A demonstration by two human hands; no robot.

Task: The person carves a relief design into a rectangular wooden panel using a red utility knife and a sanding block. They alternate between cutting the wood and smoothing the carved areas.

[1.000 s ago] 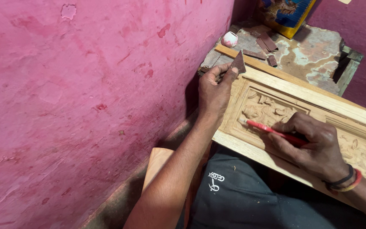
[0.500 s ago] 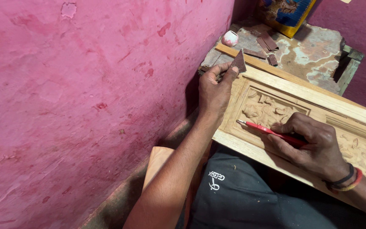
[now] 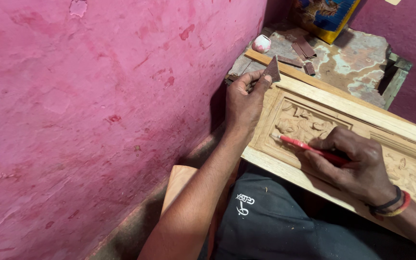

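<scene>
Pinching a sandpaper scrap (image 3: 271, 70), the left hand (image 3: 244, 101) steadies the carved panel (image 3: 362, 115); the right hand (image 3: 357, 166) grips a red tool (image 3: 309, 148).

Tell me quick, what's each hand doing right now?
Left hand: closed on a sandpaper scrap.
Right hand: closed on a red tool.

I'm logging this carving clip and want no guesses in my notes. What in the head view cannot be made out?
- Carved wooden panel: its right end is cut off by the frame edge.
- Red tool: the rear is hidden inside the right hand; its tip is too small to tell.
- Brown triangular piece in the left hand: material unclear.
- Colourful box: cut off at the top edge.
</scene>
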